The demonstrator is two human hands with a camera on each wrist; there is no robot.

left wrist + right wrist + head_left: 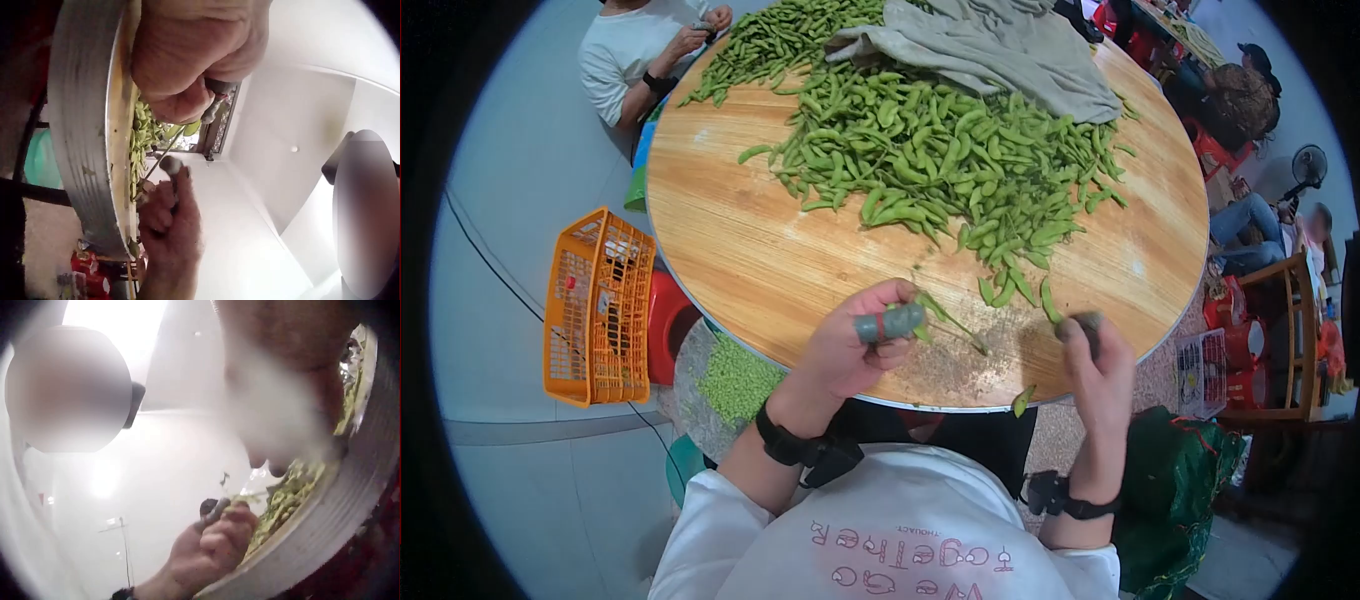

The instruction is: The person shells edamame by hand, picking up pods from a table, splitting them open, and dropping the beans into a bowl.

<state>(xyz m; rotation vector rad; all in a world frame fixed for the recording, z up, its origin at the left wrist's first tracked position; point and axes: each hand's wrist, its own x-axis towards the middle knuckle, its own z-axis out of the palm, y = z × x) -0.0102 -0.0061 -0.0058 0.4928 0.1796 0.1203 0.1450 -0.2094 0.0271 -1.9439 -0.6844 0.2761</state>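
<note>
In the head view my left hand (855, 340) pinches a thin soybean stem (953, 322) near the table's front edge. A few green pods and leaves cling to the stem by the fingertips. A grey-green cover with a red band wraps the left thumb. My right hand (1097, 370) is over the front right edge, fingers curled, with a dark cover on its thumb (170, 164). One green pod (1048, 300) lies right at its fingertips; I cannot tell whether they pinch it. The right wrist view shows this hand blurred. Another pod (1024, 401) lies at the table's rim.
A large heap of green pods (940, 150) covers the far half of the round wooden table (710, 220), partly under a grey cloth (1020, 60). Shelled beans (740, 380) sit below left, near an orange crate (600, 310). A green mesh sack (1175, 500) stands right. Another person sits across, far left.
</note>
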